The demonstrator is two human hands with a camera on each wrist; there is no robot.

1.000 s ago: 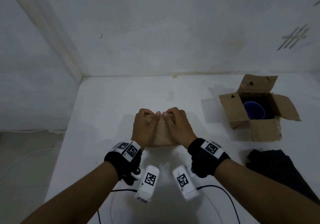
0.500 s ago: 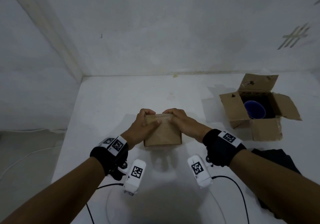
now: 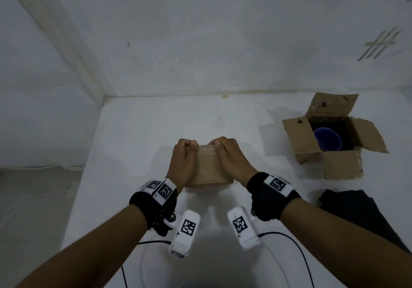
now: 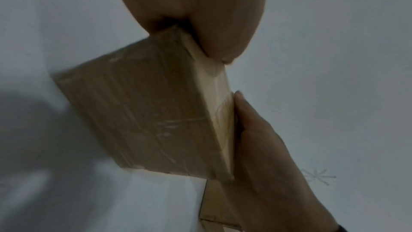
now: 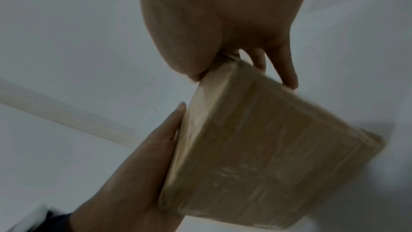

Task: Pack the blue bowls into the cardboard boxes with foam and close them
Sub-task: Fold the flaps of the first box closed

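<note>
A small closed cardboard box (image 3: 208,171) stands on the white table (image 3: 138,145) in front of me. My left hand (image 3: 184,161) lies over its left half and my right hand (image 3: 230,159) over its right half, fingers curled over the far top edge. In the left wrist view the box (image 4: 144,112) shows taped brown faces, with my right hand (image 4: 267,147) along its side. The right wrist view shows the box (image 5: 256,147) held between my left hand (image 5: 133,174) and my right hand (image 5: 223,15). A second box (image 3: 301,140) stands open at the right with a blue bowl (image 3: 327,139) inside.
A dark foam or cloth piece (image 3: 356,212) lies at the right front of the table. White walls close off the back and left. Black cables (image 3: 289,241) trail from my wrists across the near table.
Half a second ago my wrists were spread wide with my hands at the box's sides. Now they have drawn back in and both hands lie over the top again. The box has stayed in place.
</note>
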